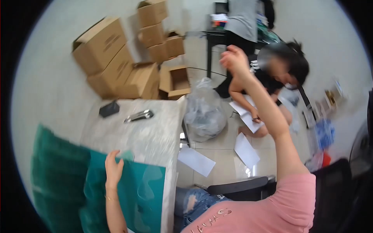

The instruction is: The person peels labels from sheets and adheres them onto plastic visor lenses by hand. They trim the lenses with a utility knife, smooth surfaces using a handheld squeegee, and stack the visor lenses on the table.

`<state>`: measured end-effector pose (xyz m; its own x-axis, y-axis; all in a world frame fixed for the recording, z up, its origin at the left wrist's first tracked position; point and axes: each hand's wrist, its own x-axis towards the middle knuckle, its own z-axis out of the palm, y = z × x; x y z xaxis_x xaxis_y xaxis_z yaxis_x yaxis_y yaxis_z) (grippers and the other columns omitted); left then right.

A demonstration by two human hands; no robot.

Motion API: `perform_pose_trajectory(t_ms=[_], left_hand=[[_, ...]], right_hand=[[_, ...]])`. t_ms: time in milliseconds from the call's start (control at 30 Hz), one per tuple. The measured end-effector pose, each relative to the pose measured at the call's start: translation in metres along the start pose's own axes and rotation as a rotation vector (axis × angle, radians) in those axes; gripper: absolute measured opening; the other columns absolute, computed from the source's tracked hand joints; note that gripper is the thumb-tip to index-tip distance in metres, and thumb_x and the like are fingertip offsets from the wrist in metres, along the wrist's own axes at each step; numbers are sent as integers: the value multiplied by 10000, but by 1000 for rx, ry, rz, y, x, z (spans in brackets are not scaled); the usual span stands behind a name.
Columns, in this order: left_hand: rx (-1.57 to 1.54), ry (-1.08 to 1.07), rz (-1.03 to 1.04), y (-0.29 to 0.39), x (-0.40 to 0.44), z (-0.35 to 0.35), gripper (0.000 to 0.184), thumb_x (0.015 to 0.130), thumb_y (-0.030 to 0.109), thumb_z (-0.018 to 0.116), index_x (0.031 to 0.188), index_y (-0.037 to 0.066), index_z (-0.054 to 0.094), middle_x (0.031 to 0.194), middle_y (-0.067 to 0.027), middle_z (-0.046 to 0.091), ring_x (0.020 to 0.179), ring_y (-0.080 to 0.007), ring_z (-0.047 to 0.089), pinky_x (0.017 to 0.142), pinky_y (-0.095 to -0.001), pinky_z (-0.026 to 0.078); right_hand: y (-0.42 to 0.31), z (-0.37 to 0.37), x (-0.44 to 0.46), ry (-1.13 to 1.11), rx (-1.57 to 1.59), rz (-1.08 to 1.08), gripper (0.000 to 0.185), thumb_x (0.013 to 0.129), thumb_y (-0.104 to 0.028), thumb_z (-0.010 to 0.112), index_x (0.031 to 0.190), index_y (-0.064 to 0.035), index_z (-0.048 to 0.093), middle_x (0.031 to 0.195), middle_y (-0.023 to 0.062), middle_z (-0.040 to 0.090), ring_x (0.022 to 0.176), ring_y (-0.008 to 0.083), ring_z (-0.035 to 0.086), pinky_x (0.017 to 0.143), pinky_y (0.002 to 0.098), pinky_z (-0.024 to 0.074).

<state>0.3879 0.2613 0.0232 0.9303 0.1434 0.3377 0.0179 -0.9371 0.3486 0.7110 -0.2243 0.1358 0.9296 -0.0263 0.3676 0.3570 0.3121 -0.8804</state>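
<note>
My left hand (114, 169) is over the teal-green sheet (143, 194) at the table's front, near its back edge. Its thumb and fingers are apart, with nothing visible between them. A small pale green translucent piece (127, 155) lies just beside the fingertips. Further left, a bulging stack of green translucent film (54, 174) hangs blurred by motion. My right hand (235, 60) is raised high, away from the table, its fingers loosely bent and apart, with nothing visible in them. On the table's cloth cover (155, 136) lie a metal utility knife (139, 116) and a dark block (109, 109).
Stacked cardboard boxes (103, 48) stand behind the table. A full plastic bag (205, 112) sits on the floor. White papers (197, 161) lie beside my chair (237, 185). One person (268, 73) crouches over papers; another (241, 19) stands at a black table (210, 46).
</note>
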Motion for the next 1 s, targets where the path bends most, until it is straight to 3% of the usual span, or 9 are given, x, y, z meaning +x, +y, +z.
perform_pose_trajectory(t_ms=[267, 433, 633, 767, 833, 867, 933, 967, 1000], left_hand=[[-180, 57, 16, 54, -16, -9, 261, 809, -18, 569, 1068, -33, 599, 1127, -175, 598, 1061, -340, 572, 924, -392, 447], [-245, 32, -156, 55, -47, -21, 243, 812, -27, 556, 1048, -26, 615, 1071, -153, 619, 1000, -298, 597, 891, -361, 465], [-344, 68, -237, 67, -66, -29, 191, 830, -61, 538, 996, -37, 630, 1016, -133, 638, 903, -230, 621, 796, -299, 501], [-343, 98, -149, 83, -69, -34, 179, 834, -74, 538, 979, -38, 637, 998, -135, 647, 896, -235, 628, 776, -293, 507], [-339, 106, -126, 88, -68, -39, 179, 833, -75, 539, 978, -37, 637, 1002, -136, 647, 902, -237, 628, 780, -294, 507], [-334, 111, -101, 90, -68, -41, 179, 832, -77, 541, 977, -35, 637, 1005, -137, 647, 908, -240, 628, 784, -294, 506], [-331, 115, -96, 92, -70, -45, 180, 831, -79, 541, 976, -34, 638, 1007, -138, 647, 913, -243, 628, 791, -298, 504], [-327, 123, -88, 93, -70, -47, 181, 831, -81, 540, 975, -33, 639, 1009, -139, 648, 917, -247, 628, 798, -302, 502], [-328, 116, -88, 93, -71, -49, 181, 831, -81, 540, 975, -33, 639, 1009, -139, 648, 917, -247, 628, 798, -302, 502]], right_hand=[[79, -5, -201, -183, 49, 545, 443, 830, 21, 621, 1240, -36, 464, 1077, 89, 616, 932, 173, 645, 813, 287, 521], [99, 23, -259, -137, 139, 731, 287, 867, -42, 645, 1125, 31, 544, 935, 116, 674, 784, 149, 664, 700, 241, 545], [76, 90, -284, -503, -163, 740, 242, 914, -264, 635, 838, -36, 602, 622, 26, 610, 446, 54, 514, 359, 215, 362], [76, 116, -279, -577, -160, 658, 326, 944, -330, 585, 787, -46, 608, 583, 4, 563, 466, 48, 506, 397, 218, 375], [81, 122, -271, -571, -97, 434, 380, 959, -360, 550, 795, -29, 638, 572, -13, 551, 502, 55, 511, 460, 236, 411], [79, 117, -260, -650, -263, 399, 280, 939, -282, 582, 1025, -28, 664, 754, 49, 652, 723, 126, 616, 681, 274, 501], [81, 113, -242, -618, -407, -153, 390, 905, -203, 606, 1274, -81, 570, 1092, 114, 652, 1038, 202, 598, 915, 310, 462], [77, 104, -227, -700, -460, -44, 577, 877, -166, 619, 1418, -139, 420, 1385, 141, 476, 1263, 243, 459, 1045, 339, 369], [71, 100, -212, -649, -442, -27, 666, 860, -202, 648, 1453, -139, 352, 1445, 128, 409, 1284, 253, 437, 1036, 372, 383]])
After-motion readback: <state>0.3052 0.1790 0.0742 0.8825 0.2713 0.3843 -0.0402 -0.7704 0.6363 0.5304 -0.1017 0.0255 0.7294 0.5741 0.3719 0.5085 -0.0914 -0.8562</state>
